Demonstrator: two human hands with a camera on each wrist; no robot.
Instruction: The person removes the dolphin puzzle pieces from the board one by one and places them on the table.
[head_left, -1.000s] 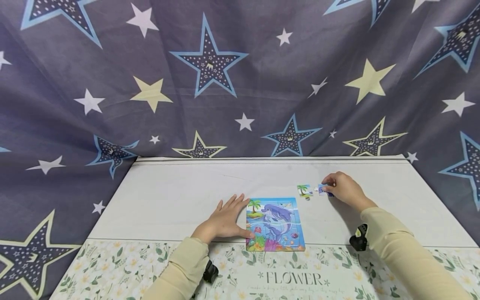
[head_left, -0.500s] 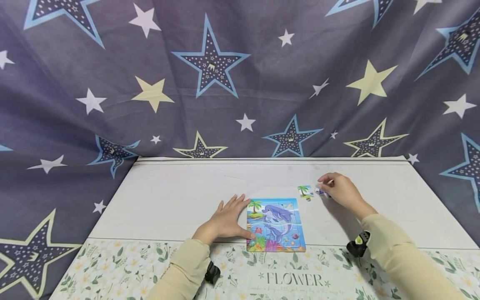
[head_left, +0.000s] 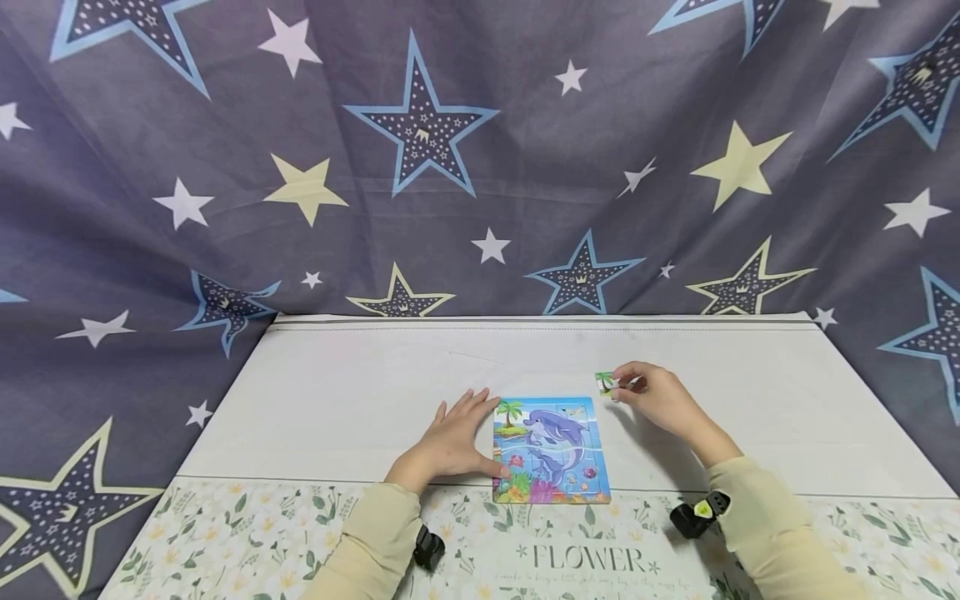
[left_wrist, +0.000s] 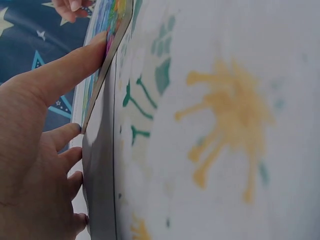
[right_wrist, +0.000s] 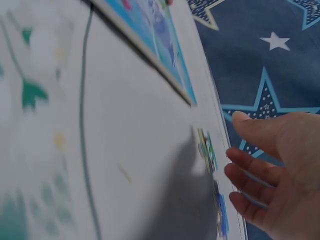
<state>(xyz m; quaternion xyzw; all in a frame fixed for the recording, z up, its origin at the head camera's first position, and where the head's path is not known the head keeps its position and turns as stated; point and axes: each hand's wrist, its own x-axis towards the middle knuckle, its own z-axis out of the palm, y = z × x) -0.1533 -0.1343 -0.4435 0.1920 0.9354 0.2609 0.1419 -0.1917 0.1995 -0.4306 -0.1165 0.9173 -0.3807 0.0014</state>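
Observation:
A picture puzzle (head_left: 555,450) of two dolphins, a palm tree and coral lies flat on the table. Spread along its left edge is my left hand (head_left: 450,442), its thumb resting on the picture's lower left part. In the left wrist view that thumb (left_wrist: 75,70) lies over the puzzle's edge. My right hand (head_left: 667,404) is over the loose pieces beyond the puzzle's right corner, thumb and index finger beside a palm-tree piece (head_left: 603,382). From the right wrist, the fingers (right_wrist: 255,167) are parted, with nothing visible between them; the palm-tree piece (right_wrist: 207,150) and a blue-purple piece (right_wrist: 221,212) lie below.
The table covering is white (head_left: 360,375) at the back and has a floral print (head_left: 247,533) with the word FLOWER at the front. A dark curtain (head_left: 480,167) with stars hangs behind the table. Each wrist wears a black camera, one being (head_left: 699,514) on the right.
My right hand has left the blue-purple piece and moved left to the palm-tree piece, now partly covering it from the head view. The left hand and the puzzle stay in place.

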